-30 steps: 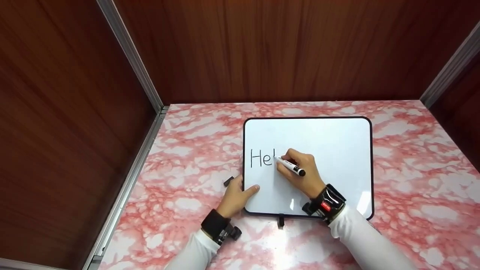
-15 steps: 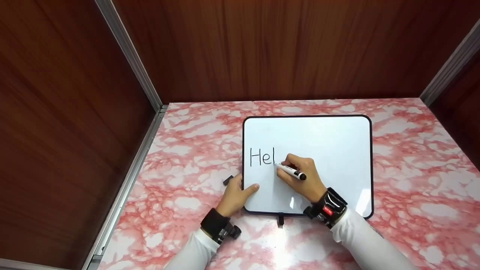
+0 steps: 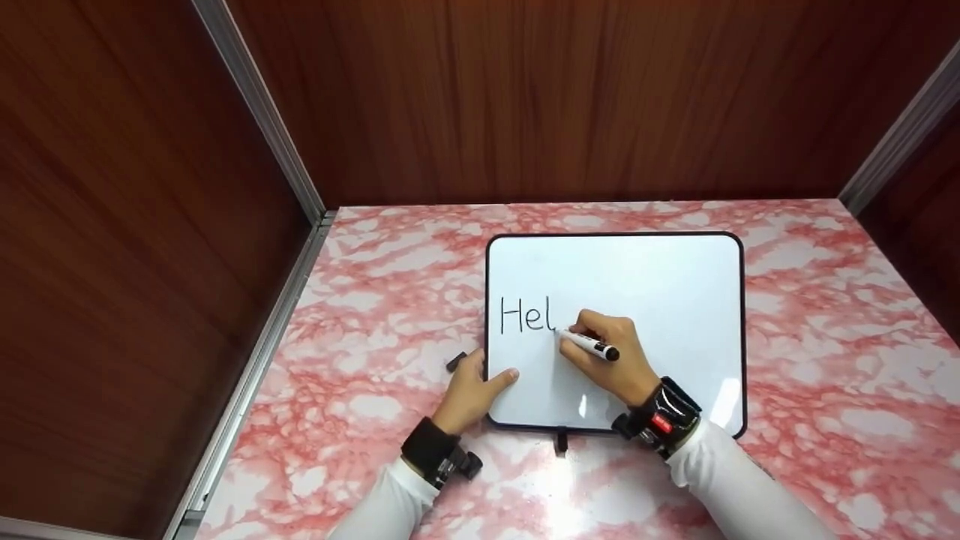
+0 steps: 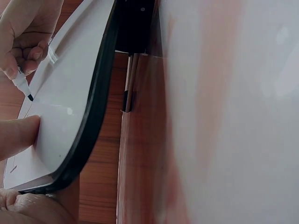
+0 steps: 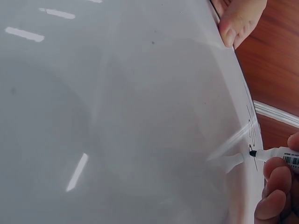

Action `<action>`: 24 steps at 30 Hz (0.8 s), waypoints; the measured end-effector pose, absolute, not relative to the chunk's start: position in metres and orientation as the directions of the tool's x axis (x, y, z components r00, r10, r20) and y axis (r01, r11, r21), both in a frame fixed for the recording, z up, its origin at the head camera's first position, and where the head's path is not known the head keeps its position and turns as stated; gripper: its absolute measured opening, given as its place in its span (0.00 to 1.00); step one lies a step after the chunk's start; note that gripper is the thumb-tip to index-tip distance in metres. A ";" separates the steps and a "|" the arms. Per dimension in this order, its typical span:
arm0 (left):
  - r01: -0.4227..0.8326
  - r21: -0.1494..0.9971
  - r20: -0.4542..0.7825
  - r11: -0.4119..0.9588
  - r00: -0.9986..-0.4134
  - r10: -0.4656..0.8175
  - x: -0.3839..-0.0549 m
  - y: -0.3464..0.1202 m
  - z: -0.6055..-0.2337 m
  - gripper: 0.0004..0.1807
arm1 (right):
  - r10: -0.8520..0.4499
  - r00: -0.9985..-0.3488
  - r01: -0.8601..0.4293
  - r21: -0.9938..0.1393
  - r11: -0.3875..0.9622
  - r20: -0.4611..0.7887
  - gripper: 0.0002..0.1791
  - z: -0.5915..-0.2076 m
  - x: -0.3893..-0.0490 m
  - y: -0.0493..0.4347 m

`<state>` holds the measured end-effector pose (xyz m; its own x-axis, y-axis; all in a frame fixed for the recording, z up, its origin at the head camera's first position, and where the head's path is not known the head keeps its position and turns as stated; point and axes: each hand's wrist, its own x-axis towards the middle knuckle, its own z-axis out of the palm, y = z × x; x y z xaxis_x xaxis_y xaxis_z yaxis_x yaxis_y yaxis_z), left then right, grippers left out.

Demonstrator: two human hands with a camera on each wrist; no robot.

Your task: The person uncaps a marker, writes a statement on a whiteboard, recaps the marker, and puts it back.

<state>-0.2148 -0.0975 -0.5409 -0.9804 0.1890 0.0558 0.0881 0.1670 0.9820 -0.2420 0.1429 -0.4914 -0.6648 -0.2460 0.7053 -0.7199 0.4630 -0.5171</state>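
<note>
A whiteboard (image 3: pixel 645 285) with a black frame stands on the marbled table, and black handwriting (image 3: pixel 527 315) reading "Hel" is on its left part. My right hand (image 3: pixel 611 356) pinches a white marker (image 3: pixel 589 345) with a black end; its black tip (image 5: pixel 252 153) touches the board at the foot of the "l". My left hand (image 3: pixel 471 391) grips the board's lower left edge. Its thumb (image 4: pixel 21 135) lies on the white face, while its other fingers go round the frame and are partly hidden behind it.
The red-and-white marbled table (image 3: pixel 375 405) surrounds the board. Small black pieces stick out at the board's left edge (image 3: pixel 456 361) and bottom edge (image 3: pixel 562 440). Dark wood panels (image 3: pixel 555 97) rise behind and at the sides, with metal rails (image 3: pixel 262 112) at the corners.
My right hand has moved the marker down and then slightly right, drawing the "l" with a small curve at its foot. The left hand has stayed on the board's edge.
</note>
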 end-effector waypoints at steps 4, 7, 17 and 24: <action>0.085 0.983 0.052 0.165 -0.980 0.191 -0.215 -0.098 -0.541 0.20 | -0.235 -0.647 -0.736 -0.513 0.441 0.725 0.10 -0.490 -0.245 0.145; 0.096 0.980 0.061 0.174 -0.979 0.193 -0.215 -0.099 -0.542 0.20 | -0.192 -0.639 -0.736 -0.519 0.435 0.745 0.09 -0.488 -0.248 0.146; 0.106 0.978 0.071 0.180 -0.979 0.191 -0.215 -0.100 -0.543 0.21 | -0.140 -0.641 -0.711 -0.516 0.477 0.754 0.09 -0.477 -0.260 0.145; 0.108 0.978 0.072 0.179 -0.978 0.194 -0.216 -0.099 -0.542 0.20 | -0.140 -0.652 -0.698 -0.518 0.494 0.745 0.09 -0.476 -0.262 0.144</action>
